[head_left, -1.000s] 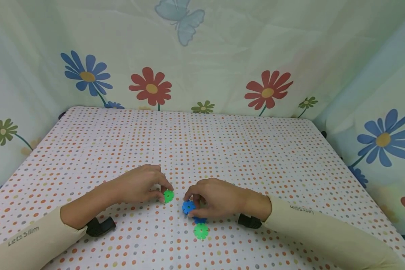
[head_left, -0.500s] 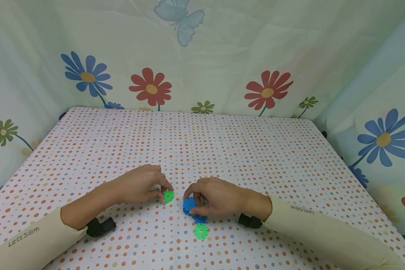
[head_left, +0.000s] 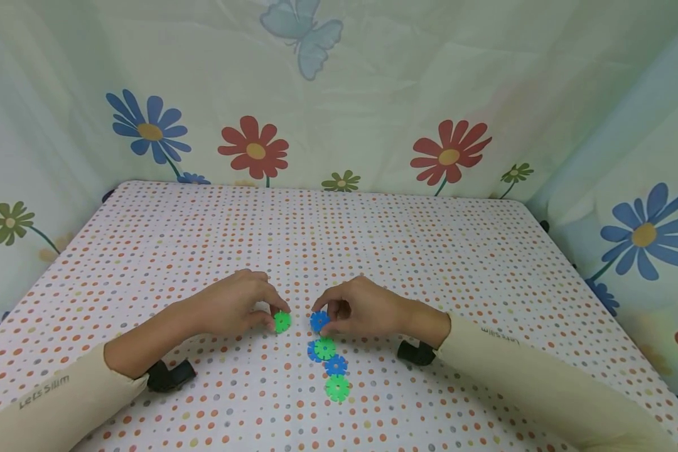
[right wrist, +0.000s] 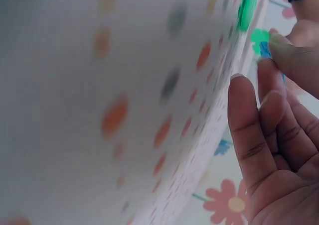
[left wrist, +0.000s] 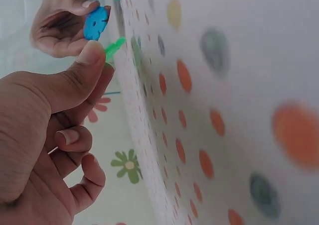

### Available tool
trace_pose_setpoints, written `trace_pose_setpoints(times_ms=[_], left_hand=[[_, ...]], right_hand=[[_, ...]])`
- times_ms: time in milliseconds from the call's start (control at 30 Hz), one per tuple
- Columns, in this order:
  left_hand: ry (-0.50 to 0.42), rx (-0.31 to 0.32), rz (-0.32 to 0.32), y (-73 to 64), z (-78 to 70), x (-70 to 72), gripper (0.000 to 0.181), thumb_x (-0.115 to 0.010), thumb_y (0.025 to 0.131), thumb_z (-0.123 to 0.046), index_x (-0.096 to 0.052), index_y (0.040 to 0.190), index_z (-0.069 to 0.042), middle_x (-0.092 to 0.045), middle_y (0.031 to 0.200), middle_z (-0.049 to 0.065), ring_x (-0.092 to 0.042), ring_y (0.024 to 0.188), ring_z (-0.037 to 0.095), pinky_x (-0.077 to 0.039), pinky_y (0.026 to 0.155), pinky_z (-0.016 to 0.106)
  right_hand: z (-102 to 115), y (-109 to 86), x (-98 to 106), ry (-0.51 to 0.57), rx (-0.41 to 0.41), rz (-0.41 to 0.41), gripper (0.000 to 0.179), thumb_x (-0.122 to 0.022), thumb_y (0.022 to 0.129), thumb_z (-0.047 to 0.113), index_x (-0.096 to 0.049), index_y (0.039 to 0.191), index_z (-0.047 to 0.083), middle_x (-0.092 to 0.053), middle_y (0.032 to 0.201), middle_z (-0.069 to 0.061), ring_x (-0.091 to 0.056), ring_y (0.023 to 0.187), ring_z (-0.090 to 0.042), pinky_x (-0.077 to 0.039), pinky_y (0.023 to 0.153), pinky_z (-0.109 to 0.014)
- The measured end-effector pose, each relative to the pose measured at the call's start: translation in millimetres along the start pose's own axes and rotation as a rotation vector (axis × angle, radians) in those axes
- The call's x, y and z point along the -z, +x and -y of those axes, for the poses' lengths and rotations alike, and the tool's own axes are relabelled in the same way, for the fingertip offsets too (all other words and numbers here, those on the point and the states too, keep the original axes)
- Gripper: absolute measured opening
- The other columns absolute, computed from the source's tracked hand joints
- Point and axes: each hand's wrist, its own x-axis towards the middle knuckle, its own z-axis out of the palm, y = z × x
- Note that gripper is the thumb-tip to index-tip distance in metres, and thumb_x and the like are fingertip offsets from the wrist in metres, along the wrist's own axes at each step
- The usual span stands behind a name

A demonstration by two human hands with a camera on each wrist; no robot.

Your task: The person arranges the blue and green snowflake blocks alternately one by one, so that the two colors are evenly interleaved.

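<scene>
My left hand [head_left: 234, 304] pinches a green notched plastic disc [head_left: 282, 322] between thumb and index finger. In the left wrist view that green disc [left wrist: 114, 48] shows nearly edge-on at the fingertips. Opposite it, my right hand [head_left: 367, 307] pinches a blue notched disc [head_left: 319, 321], which faces the head camera just across a small gap. Below the right hand, several more discs lie in a short row on the table: a green one [head_left: 324, 348] overlapping a blue one [head_left: 314, 351], then another blue disc [head_left: 336, 365] and a green disc [head_left: 337, 388] nearest me.
A white cloth with coloured dots [head_left: 339, 245] covers the table. Behind and at the sides hangs a pale curtain [head_left: 373, 75] printed with flowers and a butterfly. Black wrist devices [head_left: 171, 375] sit under both forearms.
My right hand has lifted away from the row with the blue disc, uncovering the green and blue discs beneath. The left hand has barely moved.
</scene>
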Motion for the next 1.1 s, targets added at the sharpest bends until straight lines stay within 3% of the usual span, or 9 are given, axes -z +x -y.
trace_pose_setpoints(times_ms=[133,267,433,633,800,933,1100], left_hand=[[-0.088,0.070,-0.029,2.8,13.6,3.7,0.026,-0.078,0.083,-0.025,-0.077,0.109,-0.023,-0.072,0.093,-0.016,-0.056,0.083,0.007,-0.045,0.072,0.027],[-0.205,0.178,-0.101,8.9,30.3,7.7,0.028,-0.077,0.085,-0.024,-0.076,0.112,-0.019,-0.075,0.102,-0.008,-0.064,0.098,0.012,-0.051,0.082,0.035],[-0.256,0.332,-0.187,16.7,51.3,12.1,0.025,-0.077,0.086,-0.023,-0.076,0.110,-0.016,-0.076,0.098,-0.002,-0.058,0.082,0.015,-0.042,0.066,0.029],[-0.288,0.452,-0.186,24.6,71.4,15.5,0.025,-0.076,0.087,-0.020,-0.076,0.110,-0.012,-0.075,0.088,0.000,-0.051,0.069,0.015,-0.036,0.057,0.025],[-0.328,0.500,-0.162,27.7,81.8,16.5,0.027,-0.076,0.087,-0.021,-0.075,0.111,-0.010,-0.075,0.090,0.001,-0.055,0.074,0.014,-0.039,0.061,0.026],[-0.348,0.504,-0.151,28.5,87.3,16.3,0.028,-0.075,0.088,-0.019,-0.074,0.113,-0.007,-0.076,0.097,0.005,-0.061,0.079,0.014,-0.044,0.067,0.027],[-0.329,0.502,-0.151,29.1,90.7,15.9,0.027,-0.074,0.089,-0.018,-0.074,0.113,-0.006,-0.076,0.097,0.006,-0.063,0.082,0.013,-0.047,0.069,0.027]], right_hand=[[-12,8.9,7,-0.007,-0.034,-0.039,0.032,-0.080,0.083,0.026,-0.073,0.110,0.011,-0.068,0.078,0.012,-0.060,0.069,0.004,-0.052,0.068,-0.019],[-25,20.8,14,-0.004,-0.063,-0.087,0.032,-0.081,0.082,0.025,-0.074,0.109,0.010,-0.069,0.076,0.010,-0.061,0.067,0.002,-0.052,0.067,-0.020],[-40,43.7,19,0.014,-0.096,-0.098,0.030,-0.080,0.083,0.024,-0.074,0.108,0.009,-0.071,0.076,0.008,-0.061,0.067,-0.002,-0.050,0.066,-0.021],[-47,72.9,25,-0.019,-0.159,-0.057,0.029,-0.081,0.083,0.027,-0.074,0.106,0.011,-0.071,0.076,0.008,-0.060,0.068,-0.005,-0.048,0.067,-0.022],[-49,93.3,28,-0.033,-0.184,-0.043,0.031,-0.080,0.083,0.030,-0.075,0.107,0.010,-0.072,0.080,0.005,-0.060,0.070,-0.006,-0.047,0.067,-0.022],[-52,104.5,28,-0.019,-0.221,-0.069,0.032,-0.079,0.085,0.029,-0.075,0.110,0.010,-0.073,0.084,0.004,-0.061,0.073,-0.007,-0.048,0.069,-0.022],[-53,115.3,28,0.016,-0.278,-0.096,0.033,-0.076,0.087,0.027,-0.074,0.117,0.013,-0.075,0.101,0.002,-0.065,0.088,-0.008,-0.051,0.078,-0.024]])
